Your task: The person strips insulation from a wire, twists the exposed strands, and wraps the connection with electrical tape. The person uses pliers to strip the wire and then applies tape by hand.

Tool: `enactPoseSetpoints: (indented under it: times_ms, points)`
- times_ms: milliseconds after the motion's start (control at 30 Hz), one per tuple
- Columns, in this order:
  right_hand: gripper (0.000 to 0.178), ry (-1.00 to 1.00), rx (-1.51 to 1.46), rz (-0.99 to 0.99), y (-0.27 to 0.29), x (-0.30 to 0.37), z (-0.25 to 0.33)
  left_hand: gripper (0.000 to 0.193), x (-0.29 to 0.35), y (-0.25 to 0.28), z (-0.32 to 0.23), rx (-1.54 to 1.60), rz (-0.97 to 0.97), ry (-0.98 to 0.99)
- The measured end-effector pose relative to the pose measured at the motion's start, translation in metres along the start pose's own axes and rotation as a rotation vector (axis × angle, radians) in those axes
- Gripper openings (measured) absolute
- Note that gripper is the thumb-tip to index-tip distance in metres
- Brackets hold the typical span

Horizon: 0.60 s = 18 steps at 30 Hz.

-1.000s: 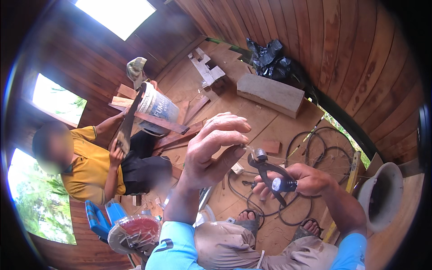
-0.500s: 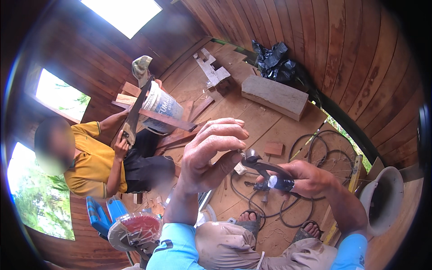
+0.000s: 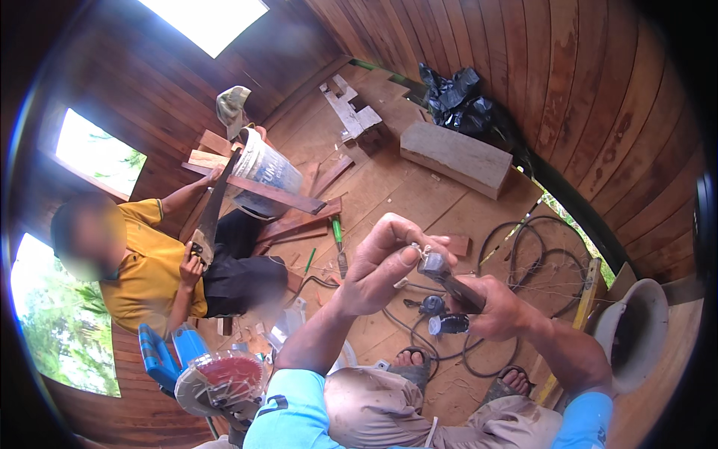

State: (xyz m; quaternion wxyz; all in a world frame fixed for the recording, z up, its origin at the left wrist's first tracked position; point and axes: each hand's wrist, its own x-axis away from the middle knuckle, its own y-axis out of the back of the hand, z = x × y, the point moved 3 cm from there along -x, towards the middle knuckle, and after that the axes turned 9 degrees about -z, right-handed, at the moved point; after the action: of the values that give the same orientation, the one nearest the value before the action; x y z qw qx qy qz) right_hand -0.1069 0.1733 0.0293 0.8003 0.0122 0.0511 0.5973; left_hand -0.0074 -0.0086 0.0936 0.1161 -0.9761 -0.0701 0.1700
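The pincers [image 3: 461, 292] are partly hidden — by the right hand [image 3: 499, 308].

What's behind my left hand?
Beyond your left hand are the brown floor and a reddish wooden block, partly covered; whatever the hand itself hides can't be seen.

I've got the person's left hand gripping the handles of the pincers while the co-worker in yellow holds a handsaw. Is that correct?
Not the left hand: the head view shows the right hand gripping the handles of the pincers. The co-worker in yellow does hold a handsaw.
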Motion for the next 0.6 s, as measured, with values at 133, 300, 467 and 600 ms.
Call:
enactPoseSetpoints:
  times_ms: [133, 300, 467, 600]
  points:
    - [0.019, 0.011, 0.021, -0.069, 0.001, 0.003, -0.003, 0.021, 0.009, 0.006, 0.007, 0.042, -0.112, 0.145]
    - [0.017, 0.01, 0.082, -0.119, 0.002, 0.01, -0.007, 0.017, 0.006, 0.0, 0.006, -0.496, -0.177, -0.135]
    - [0.016, -0.186, 0.199, -0.167, 0.015, 0.013, -0.017, 0.017, 0.007, -0.008, 0.001, -0.735, -0.15, -0.328]
    - [0.014, -0.214, 0.121, -0.098, 0.013, 0.023, -0.017, 0.019, 0.002, -0.005, 0.011, -0.953, -0.135, -0.442]
